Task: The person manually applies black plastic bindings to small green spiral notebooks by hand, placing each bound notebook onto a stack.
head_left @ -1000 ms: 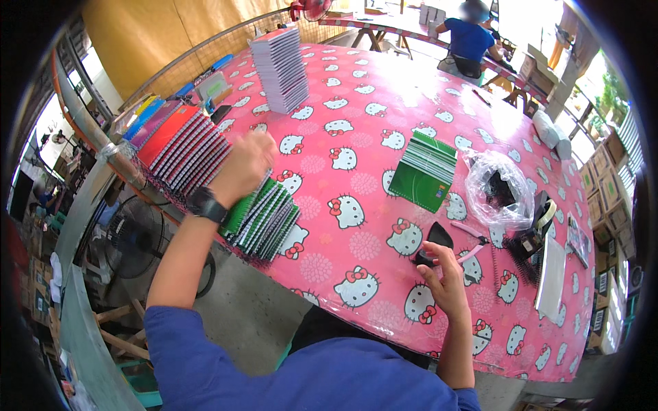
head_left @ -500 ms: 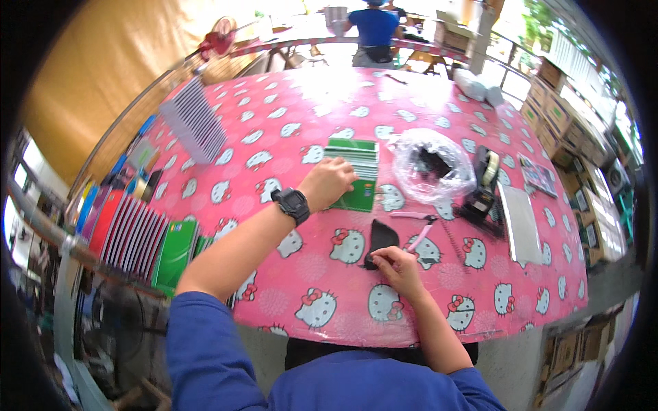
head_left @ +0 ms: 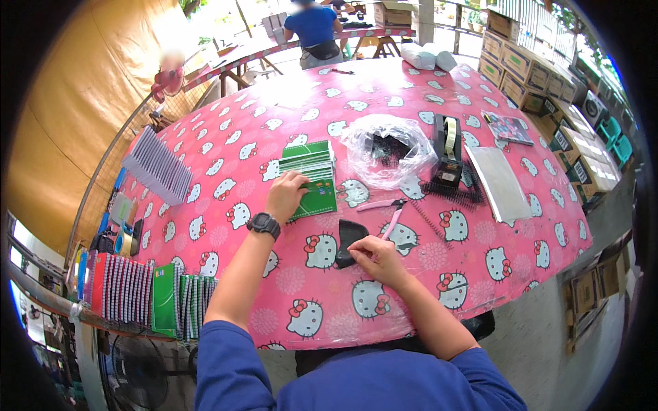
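My left hand (head_left: 286, 195), with a black watch at the wrist, bends its fingers closed over the left side of green notebooks (head_left: 321, 198) near the table's middle. The notebooks lie overlapped, showing a row of pale edges. My right hand (head_left: 379, 260) is pinched at the right edge of a flat black piece (head_left: 351, 240), rounded on one side. Whatever is between those fingertips is too small to make out. Pink-handled pliers (head_left: 387, 209) lie just beyond the right hand, beside a thin dark spiral coil (head_left: 428, 222).
A clear plastic bag (head_left: 356, 147) holds black coils, beside a black tape dispenser (head_left: 447, 154) and a pale flat packet (head_left: 500, 185). Notebooks stand in rows (head_left: 123, 288) at the near left; a white-edged stack (head_left: 157, 168) lies beyond. Another person (head_left: 313, 31) is at a far table.
The whole view has swung, so the table's things sit further left. My left hand stays on the green notebooks; my right fingertips have shifted from the black piece's near end to its right edge.
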Demonstrator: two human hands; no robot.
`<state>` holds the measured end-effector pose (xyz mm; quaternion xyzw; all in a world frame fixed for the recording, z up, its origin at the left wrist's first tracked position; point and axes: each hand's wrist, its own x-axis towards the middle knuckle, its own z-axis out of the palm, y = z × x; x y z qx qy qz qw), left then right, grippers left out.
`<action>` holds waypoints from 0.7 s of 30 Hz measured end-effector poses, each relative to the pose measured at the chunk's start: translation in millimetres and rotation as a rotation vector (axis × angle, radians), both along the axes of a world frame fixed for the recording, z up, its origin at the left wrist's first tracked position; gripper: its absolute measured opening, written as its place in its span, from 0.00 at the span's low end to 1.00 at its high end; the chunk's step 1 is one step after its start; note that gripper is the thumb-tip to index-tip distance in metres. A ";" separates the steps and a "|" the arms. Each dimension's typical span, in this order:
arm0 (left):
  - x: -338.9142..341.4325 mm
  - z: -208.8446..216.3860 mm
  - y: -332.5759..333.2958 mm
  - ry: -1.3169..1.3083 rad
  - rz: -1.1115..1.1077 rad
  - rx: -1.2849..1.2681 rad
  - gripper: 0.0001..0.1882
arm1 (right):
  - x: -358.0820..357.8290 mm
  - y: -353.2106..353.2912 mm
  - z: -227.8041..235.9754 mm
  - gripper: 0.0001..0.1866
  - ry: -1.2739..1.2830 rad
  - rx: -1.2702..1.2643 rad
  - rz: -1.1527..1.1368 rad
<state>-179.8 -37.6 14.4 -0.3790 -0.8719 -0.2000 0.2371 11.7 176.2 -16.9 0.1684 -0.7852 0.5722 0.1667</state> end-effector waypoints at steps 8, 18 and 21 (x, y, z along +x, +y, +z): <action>1.3 20.0 -35.1 -0.467 0.157 0.371 0.08 | -5.7 5.2 -7.7 0.06 -0.165 -0.159 -0.062; 32.4 6.6 -12.2 -0.202 -0.022 0.157 0.15 | -76.4 -2.4 17.9 0.11 -0.142 -0.068 -0.201; 37.3 5.9 18.6 -0.080 0.016 0.058 0.18 | -111.6 -6.7 -2.4 0.17 -0.110 -0.073 -0.218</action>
